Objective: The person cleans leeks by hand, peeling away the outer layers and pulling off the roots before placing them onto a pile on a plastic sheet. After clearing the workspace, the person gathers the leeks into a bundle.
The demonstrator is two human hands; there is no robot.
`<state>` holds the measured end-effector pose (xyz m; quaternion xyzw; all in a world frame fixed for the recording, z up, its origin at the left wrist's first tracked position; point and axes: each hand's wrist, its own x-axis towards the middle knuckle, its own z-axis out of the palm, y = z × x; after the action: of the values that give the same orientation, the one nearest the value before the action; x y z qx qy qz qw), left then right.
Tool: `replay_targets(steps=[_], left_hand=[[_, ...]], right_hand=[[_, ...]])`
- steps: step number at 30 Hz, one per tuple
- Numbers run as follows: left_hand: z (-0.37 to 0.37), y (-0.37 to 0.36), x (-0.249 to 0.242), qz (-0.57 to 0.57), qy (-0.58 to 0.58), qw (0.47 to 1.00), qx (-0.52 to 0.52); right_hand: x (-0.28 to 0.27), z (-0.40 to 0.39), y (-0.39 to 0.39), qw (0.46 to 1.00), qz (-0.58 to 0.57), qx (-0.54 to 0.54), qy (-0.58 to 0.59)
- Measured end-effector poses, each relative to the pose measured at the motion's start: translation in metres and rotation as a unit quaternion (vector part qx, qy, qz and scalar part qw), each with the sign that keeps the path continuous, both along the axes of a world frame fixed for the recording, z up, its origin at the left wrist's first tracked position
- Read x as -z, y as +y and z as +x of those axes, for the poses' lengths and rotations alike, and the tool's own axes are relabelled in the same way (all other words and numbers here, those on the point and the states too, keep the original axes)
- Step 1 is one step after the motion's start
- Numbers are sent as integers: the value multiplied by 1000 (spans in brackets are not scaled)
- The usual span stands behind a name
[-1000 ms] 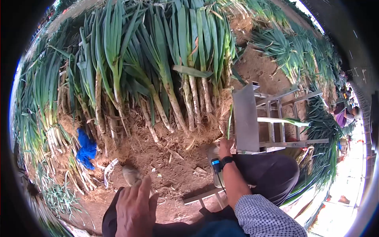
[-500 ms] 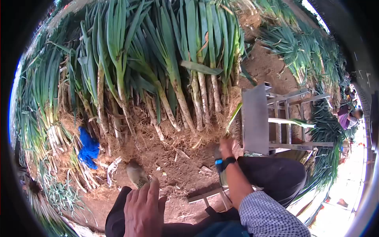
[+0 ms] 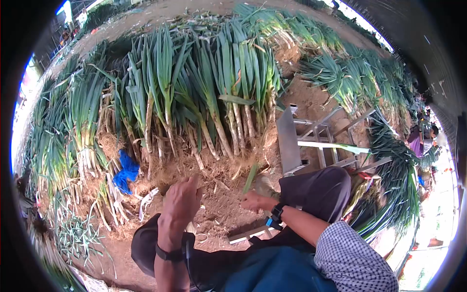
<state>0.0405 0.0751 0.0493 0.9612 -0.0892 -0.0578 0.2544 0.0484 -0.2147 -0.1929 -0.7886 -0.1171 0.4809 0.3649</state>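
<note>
My right hand (image 3: 259, 201) is closed around a piece of green leek leaf (image 3: 250, 178), which sticks up from the fist. Left of it, my left hand (image 3: 182, 202) is raised above my knee with its back toward me. Its fingers curl together, and whatever they hold, if anything, is hidden. Beyond both hands a row of leeks (image 3: 219, 131) leans with roots on the soil and green tops away from me.
A metal stool (image 3: 290, 143) lies on its side at the right, with a single leek (image 3: 331, 145) across its legs. More leeks (image 3: 360, 87) are heaped behind it. Blue cloth (image 3: 125, 172) lies among roots at the left. A person (image 3: 422, 138) is at the far right.
My right hand has drawn back toward me and left, bringing the leaf piece along. My left hand has risen forward, its fingers now curled. The view has tilted up.
</note>
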Motion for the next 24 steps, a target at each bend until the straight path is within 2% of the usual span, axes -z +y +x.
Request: replay_targets(steps=[1, 3, 6, 8, 9, 11, 12, 13, 16, 19, 21, 22, 23, 24], left_hand=[[0, -4, -2, -3, 3, 1000, 6], [-3, -9, -1, -6, 7, 1000, 22], [-5, -10, 3, 1, 11, 1000, 27], [-6, -10, 7, 13, 39, 999, 31], [-6, -3, 29, -5, -33, 998, 56], [-7, -6, 21, -25, 29, 998, 48], [-9, -7, 17, -34, 62, 996, 45], [-7, -9, 11, -78, 86, 991, 58], [-20, -15, 14, -346, 127, 924, 97], [-38, -20, 38, -587, 136, 786, 136], [-34, -25, 57, -618, 190, 748, 152], [-26, -25, 67, -571, 241, 770, 148], [-23, -25, 69, -524, 293, 788, 138], [-25, -26, 65, -544, 315, 771, 106]], right_hand=[[-16, -11, 10, 994, 16, 39, 98], [-15, -37, 29, 981, 94, -164, -35], [-68, -68, 53, 966, 117, -227, 30], [-82, -72, 66, 972, 187, -140, 17], [-156, -54, 72, 974, 189, -128, 9], [-184, -37, 89, 970, 224, -91, -13], [-202, -35, 101, 939, 333, -89, -17], [-224, -33, 111, 895, 437, -90, -22], [-302, -19, 130, 848, 512, -98, -91], [-309, 12, 127, 819, 535, -36, -206], [-317, 32, 98, 879, 405, 2, -251], [-304, 48, 82, 863, 312, -2, -398], [-296, 64, 64, 901, 246, 52, -352], [-291, 73, 51, 900, 234, 169, -327]])
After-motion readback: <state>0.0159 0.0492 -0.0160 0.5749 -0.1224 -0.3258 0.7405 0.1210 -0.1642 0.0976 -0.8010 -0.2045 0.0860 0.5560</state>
